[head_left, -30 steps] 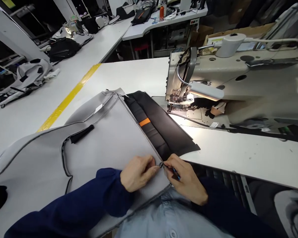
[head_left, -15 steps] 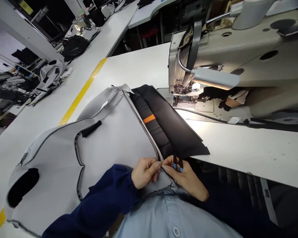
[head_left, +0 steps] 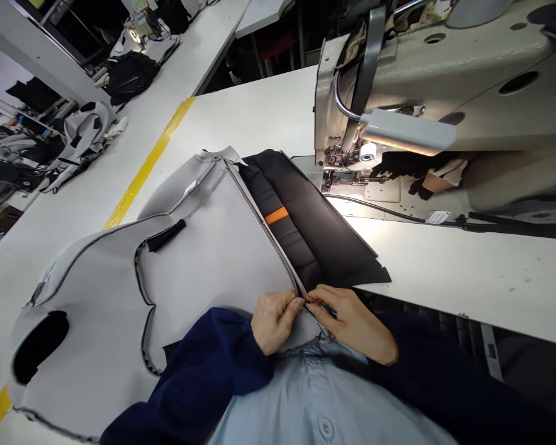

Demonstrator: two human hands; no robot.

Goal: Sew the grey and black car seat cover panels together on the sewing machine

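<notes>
The slim blue tool [head_left: 330, 311] has tipped lower in the right hand [head_left: 352, 320]. White worktop [head_left: 445, 266] stretches right, before the beige metal sewing machine [head_left: 472, 62]; the large grey fabric piece [head_left: 208, 259] lies left, black padded panel [head_left: 322, 216] between; left hand [head_left: 274, 321] and right pinch the piece's edge.

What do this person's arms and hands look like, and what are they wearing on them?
Loose, dark navy sleeves cover both arms, reaching the wrists; the left one puffs out in folds, the right is too shadowed for detail. The left hand and right hand are ungloved.
</notes>
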